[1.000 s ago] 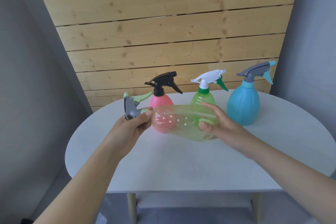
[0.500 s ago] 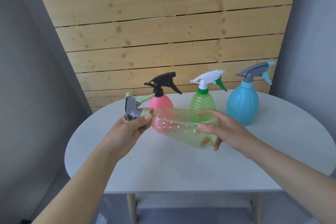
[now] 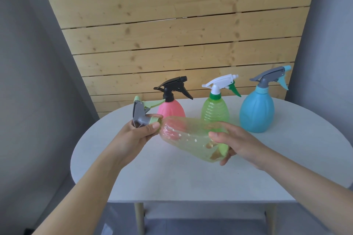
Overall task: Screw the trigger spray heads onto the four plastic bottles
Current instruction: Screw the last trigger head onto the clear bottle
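Observation:
A clear yellow-green bottle (image 3: 188,137) lies sideways in the air above the white table (image 3: 172,181). My right hand (image 3: 232,140) grips its base end. My left hand (image 3: 136,135) pinches the pale green collar of the grey trigger spray head (image 3: 141,113), which sits on the bottle's neck at the left. Behind stand three upright bottles with heads on them: a pink bottle (image 3: 172,108) with a black head, a green bottle (image 3: 214,108) with a white head, and a blue bottle (image 3: 257,111) with a grey head.
A wooden plank wall (image 3: 181,34) rises right behind the table. Grey walls close in at both sides. The table's rounded front edge lies near my forearms, with its legs below.
My right hand has shifted round the bottle's base, fingers now underneath, and the base has dropped a little. My left hand stays on the spray head's collar.

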Demonstrator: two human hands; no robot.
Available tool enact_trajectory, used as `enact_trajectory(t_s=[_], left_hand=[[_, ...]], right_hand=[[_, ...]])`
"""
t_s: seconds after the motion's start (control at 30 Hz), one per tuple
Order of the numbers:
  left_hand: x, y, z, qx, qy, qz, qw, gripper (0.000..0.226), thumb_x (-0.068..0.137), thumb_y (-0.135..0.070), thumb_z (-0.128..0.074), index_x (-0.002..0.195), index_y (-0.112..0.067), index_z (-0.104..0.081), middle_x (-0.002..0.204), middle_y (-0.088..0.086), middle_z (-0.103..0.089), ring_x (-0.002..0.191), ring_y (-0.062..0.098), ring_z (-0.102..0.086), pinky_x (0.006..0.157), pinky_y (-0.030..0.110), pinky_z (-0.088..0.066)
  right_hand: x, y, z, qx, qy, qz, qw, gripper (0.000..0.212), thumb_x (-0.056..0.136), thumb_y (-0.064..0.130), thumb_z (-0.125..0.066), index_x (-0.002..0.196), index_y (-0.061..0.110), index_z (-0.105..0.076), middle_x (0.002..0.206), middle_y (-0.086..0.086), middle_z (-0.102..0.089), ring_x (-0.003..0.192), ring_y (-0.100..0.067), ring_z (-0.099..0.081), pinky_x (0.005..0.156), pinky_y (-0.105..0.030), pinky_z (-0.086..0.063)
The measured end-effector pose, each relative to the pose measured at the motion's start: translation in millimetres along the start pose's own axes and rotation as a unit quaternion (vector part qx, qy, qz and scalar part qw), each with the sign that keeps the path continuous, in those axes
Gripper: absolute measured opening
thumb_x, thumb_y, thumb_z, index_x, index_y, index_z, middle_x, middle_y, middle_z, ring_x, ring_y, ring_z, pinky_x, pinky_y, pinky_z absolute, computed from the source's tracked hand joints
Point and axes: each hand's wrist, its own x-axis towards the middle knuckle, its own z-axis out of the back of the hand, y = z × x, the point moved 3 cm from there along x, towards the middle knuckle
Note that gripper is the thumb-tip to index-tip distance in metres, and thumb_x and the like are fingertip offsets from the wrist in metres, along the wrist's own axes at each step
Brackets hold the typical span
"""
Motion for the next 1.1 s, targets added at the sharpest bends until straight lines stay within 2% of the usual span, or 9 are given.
enact_trajectory(t_s=[0.13, 0.23, 0.37, 0.57, 0.7, 0.83, 0.93, 1.03, 1.1], left_hand=[[0, -9, 6, -0.01, -0.009, -0.021, 1.0, 0.033, 0.068, -0.006, -0.07, 0.1, -0.011, -0.069, 0.093, 0.0, -0.074, 0.087, 0.016, -0.07, 0.078, 0.021, -0.054], [-1, -11, 8, -0.021, -0.046, -0.038, 0.998, 0.033, 0.07, -0.007, -0.075, 0.101, -0.012, -0.068, 0.096, 0.0, -0.075, 0.091, 0.015, -0.07, 0.081, 0.022, -0.055], [-6, -14, 12, 0.003, -0.091, -0.052, 0.995, 0.029, 0.072, -0.03, -0.076, 0.096, -0.014, -0.072, 0.095, -0.001, -0.073, 0.091, 0.014, -0.068, 0.084, 0.027, -0.05], [-17, -5, 20, 0.072, -0.075, 0.059, 0.993, 0.071, 0.06, -0.058, -0.074, 0.121, -0.026, -0.057, 0.112, 0.002, -0.07, 0.103, 0.019, -0.068, 0.082, 0.037, -0.057], [-16, -12, 47, 0.085, -0.102, 0.026, 0.991, 0.065, 0.067, -0.05, -0.07, 0.128, -0.033, -0.051, 0.109, -0.004, -0.07, 0.1, 0.013, -0.068, 0.081, 0.034, -0.057], [-8, -10, 73, 0.097, -0.111, 0.01, 0.989, 0.043, 0.083, -0.042, -0.062, 0.123, -0.043, -0.047, 0.12, -0.017, -0.06, 0.111, 0.002, -0.058, 0.084, 0.033, -0.052], [-1, -7, 87, 0.127, -0.101, 0.008, 0.987, 0.049, 0.088, -0.039, -0.058, 0.134, -0.041, -0.04, 0.119, -0.025, -0.058, 0.108, -0.008, -0.056, 0.082, 0.024, -0.046], [6, -4, 100, 0.153, -0.094, 0.009, 0.984, 0.049, 0.09, -0.035, -0.057, 0.137, -0.037, -0.041, 0.113, -0.018, -0.064, 0.118, 0.004, -0.055, 0.087, 0.024, -0.046], [11, 0, 106, 0.143, -0.095, 0.011, 0.985, 0.056, 0.092, -0.031, -0.055, 0.143, -0.033, -0.034, 0.134, -0.004, -0.055, 0.132, 0.016, -0.043, 0.106, 0.038, -0.04]], right_hand=[[-3, 3, -11, -0.005, 0.072, -0.01, 0.997, 0.055, 0.059, 0.048, -0.072, 0.112, 0.039, -0.057, 0.106, 0.011, -0.073, 0.097, 0.0, -0.067, 0.071, -0.009, -0.049], [0, 2, -26, -0.02, 0.103, -0.017, 0.994, 0.06, 0.059, 0.044, -0.077, 0.115, 0.039, -0.057, 0.116, 0.013, -0.069, 0.108, 0.0, -0.061, 0.09, -0.021, -0.049], [14, 6, -47, -0.002, 0.089, 0.003, 0.996, 0.06, 0.06, 0.043, -0.078, 0.116, 0.04, -0.056, 0.121, 0.014, -0.065, 0.115, -0.002, -0.058, 0.102, -0.031, -0.045], [40, 19, -90, 0.031, 0.038, 0.047, 0.998, 0.069, 0.061, 0.058, -0.07, 0.123, 0.048, -0.043, 0.123, 0.028, -0.053, 0.114, 0.011, -0.047, 0.096, -0.023, -0.04], [59, 26, -123, 0.028, 0.051, 0.065, 0.996, 0.067, 0.077, 0.053, -0.056, 0.137, 0.045, -0.027, 0.134, 0.022, -0.044, 0.106, 0.023, -0.043, 0.081, -0.003, -0.039], [86, 26, -147, -0.001, 0.034, 0.041, 0.999, 0.068, 0.092, 0.044, -0.047, 0.149, 0.035, -0.011, 0.151, 0.005, -0.027, 0.134, -0.007, -0.034, 0.102, -0.023, -0.029], [106, 28, -161, -0.028, 0.021, 0.054, 0.998, 0.061, 0.095, 0.039, -0.045, 0.148, 0.034, -0.016, 0.151, 0.003, -0.028, 0.138, -0.016, -0.032, 0.112, -0.035, -0.03], [123, 26, -176, -0.021, 0.023, 0.068, 0.997, 0.057, 0.097, 0.029, -0.046, 0.147, 0.033, -0.019, 0.15, 0.002, -0.035, 0.137, -0.02, -0.036, 0.113, -0.043, -0.031], [133, 21, -182, -0.018, 0.02, 0.066, 0.997, 0.058, 0.097, 0.027, -0.045, 0.148, 0.033, -0.018, 0.151, 0.002, -0.035, 0.137, -0.02, -0.037, 0.113, -0.044, -0.031]])
